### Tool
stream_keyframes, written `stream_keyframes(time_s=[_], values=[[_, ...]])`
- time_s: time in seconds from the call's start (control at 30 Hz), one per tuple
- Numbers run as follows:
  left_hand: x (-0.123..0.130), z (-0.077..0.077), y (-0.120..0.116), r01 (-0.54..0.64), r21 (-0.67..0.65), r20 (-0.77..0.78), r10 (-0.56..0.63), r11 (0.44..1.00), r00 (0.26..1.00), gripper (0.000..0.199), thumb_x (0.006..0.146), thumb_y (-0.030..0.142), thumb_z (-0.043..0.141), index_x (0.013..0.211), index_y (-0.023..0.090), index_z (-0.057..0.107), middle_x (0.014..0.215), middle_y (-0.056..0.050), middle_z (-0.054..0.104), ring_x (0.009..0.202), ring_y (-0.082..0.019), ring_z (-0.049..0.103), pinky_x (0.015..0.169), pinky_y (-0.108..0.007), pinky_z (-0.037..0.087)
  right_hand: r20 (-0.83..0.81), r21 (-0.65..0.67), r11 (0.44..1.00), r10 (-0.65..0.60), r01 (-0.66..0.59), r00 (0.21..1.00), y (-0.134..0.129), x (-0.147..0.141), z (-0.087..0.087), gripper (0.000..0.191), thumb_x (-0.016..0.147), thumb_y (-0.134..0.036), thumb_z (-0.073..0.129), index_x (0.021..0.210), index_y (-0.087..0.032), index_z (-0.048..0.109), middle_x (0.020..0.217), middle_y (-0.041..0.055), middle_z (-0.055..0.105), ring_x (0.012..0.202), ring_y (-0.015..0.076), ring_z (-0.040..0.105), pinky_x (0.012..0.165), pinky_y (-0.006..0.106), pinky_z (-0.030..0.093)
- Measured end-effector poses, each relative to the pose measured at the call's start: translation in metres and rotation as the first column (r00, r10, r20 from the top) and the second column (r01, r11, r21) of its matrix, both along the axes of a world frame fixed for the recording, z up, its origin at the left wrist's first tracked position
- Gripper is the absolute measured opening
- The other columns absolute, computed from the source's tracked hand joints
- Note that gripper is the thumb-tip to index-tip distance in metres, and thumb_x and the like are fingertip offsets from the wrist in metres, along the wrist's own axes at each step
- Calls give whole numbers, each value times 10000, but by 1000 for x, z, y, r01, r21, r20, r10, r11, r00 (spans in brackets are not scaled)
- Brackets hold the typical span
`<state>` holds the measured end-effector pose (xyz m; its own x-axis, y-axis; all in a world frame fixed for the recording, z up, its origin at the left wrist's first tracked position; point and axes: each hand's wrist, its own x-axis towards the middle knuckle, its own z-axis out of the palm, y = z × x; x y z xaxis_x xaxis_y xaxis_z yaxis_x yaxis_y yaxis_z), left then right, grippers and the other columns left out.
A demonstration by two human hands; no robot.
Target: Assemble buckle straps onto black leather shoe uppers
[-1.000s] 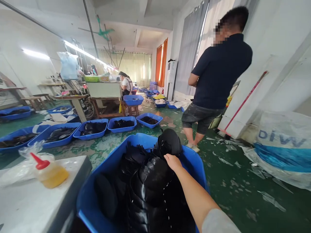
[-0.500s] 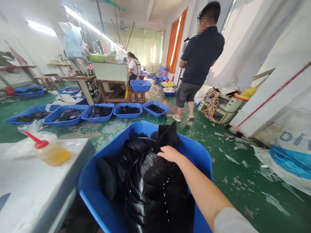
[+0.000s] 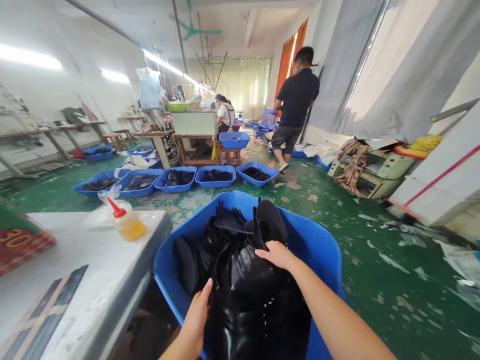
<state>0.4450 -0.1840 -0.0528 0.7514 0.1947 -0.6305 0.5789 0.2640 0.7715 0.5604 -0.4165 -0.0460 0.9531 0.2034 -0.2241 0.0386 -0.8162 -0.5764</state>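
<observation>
A blue plastic tub (image 3: pixel 318 245) holds stacks of glossy black leather-like pieces (image 3: pixel 243 280), nested one over another, with white marks along one side. My right hand (image 3: pixel 275 255) is closed at the far end of the large stack, its fingers partly hidden among the pieces. Just behind it stands a dark rounded piece (image 3: pixel 272 222). My left hand (image 3: pixel 195 317) is at the near left side of the stack, thumb stretched up and apart; its other fingers are mostly hidden. More black pieces (image 3: pixel 185 265) lean against the tub's left wall.
At left, a white table (image 3: pixel 108 270) bears a red-tipped bottle (image 3: pixel 129 227) of yellow liquid and dark strips (image 3: pixel 56 305). Several blue tubs (image 3: pixel 176 187) line the green floor (image 3: pixel 375 280). A person in dark clothes (image 3: pixel 300 100) walks at the back; another (image 3: pixel 225 115) sits.
My left hand has come into view beside the stack. My right hand stays at the stack's far end. The view has shifted left, and the person in dark clothes has walked farther off.
</observation>
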Motion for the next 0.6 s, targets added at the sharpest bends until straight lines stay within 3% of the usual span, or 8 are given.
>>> stream_keyframes(time_s=[0.07,0.17,0.33,0.47,0.6], values=[[-4,-4,-9,-3,-70,-27,1,998,1000,475,783,520,574,966,89,658,841,-167,721,848,-300,684,822,-384,519,-17,58,998,-9,10,1000,-7,-9,-5,349,862,-427,498,974,-154,685,969,93,707,900,214,654,737,242,448],[-7,-5,-19,-16,-119,-12,14,993,1000,614,712,477,688,1194,129,535,929,-131,718,911,-277,671,852,-353,508,-27,82,995,-61,63,998,-7,-16,-10,372,883,-408,454,955,-126,686,957,118,708,887,227,661,729,255,457],[-8,5,-32,36,-166,181,-5,986,983,886,588,368,809,1336,212,360,1143,-121,647,987,-273,639,880,-361,494,88,100,991,-97,89,991,12,-35,6,325,856,-363,466,774,-139,685,862,129,712,851,260,658,726,289,456],[-19,32,-28,58,-99,381,-16,993,924,982,482,339,859,1323,176,380,1225,-143,594,1119,-297,559,981,-366,421,199,155,987,-74,43,977,21,-63,31,411,870,-435,365,790,-165,665,873,112,713,874,262,654,754,298,469],[-48,79,-4,99,25,498,-98,995,862,991,492,281,838,1355,168,365,1303,-121,540,1207,-292,483,1044,-367,352,389,246,968,-60,-41,919,31,-88,58,495,834,-560,342,792,-183,660,859,123,715,888,293,658,738,326,495]])
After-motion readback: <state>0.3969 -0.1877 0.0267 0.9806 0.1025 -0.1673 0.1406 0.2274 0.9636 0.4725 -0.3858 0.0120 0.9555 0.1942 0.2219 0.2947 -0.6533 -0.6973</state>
